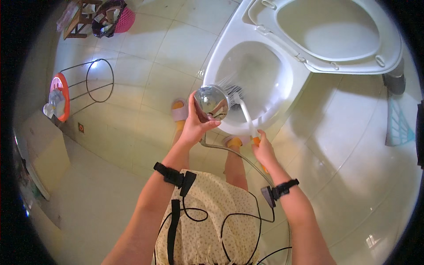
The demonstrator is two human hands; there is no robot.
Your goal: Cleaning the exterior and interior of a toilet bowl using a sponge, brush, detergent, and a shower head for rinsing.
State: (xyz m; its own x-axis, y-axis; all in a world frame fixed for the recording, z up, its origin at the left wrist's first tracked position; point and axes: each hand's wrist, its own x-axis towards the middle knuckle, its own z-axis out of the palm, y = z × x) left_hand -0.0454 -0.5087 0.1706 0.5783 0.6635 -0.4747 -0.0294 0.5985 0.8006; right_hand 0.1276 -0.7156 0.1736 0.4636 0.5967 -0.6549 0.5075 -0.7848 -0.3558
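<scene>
My left hand (pixel 195 124) grips a round chrome shower head (pixel 212 102) at the near left rim of a white toilet bowl (pixel 215 63). Water sprays from it into the bowl. My right hand (pixel 265 150) is closed around the orange handle of a white toilet brush (pixel 246 114), whose head is down in the bowl amid the spray. A metal shower hose (pixel 232 151) runs from below the shower head past my right forearm. The raised toilet seat and lid (pixel 384 36) stand beyond the bowl, to the right.
A wire-frame stand with an orange-red top (pixel 67 99) is at the left on the tiled floor. A pink basket (pixel 126 20) with a black liner and a wooden stool (pixel 78 23) are at the upper left. Black cables (pixel 227 215) hang from both wrist straps across the lap.
</scene>
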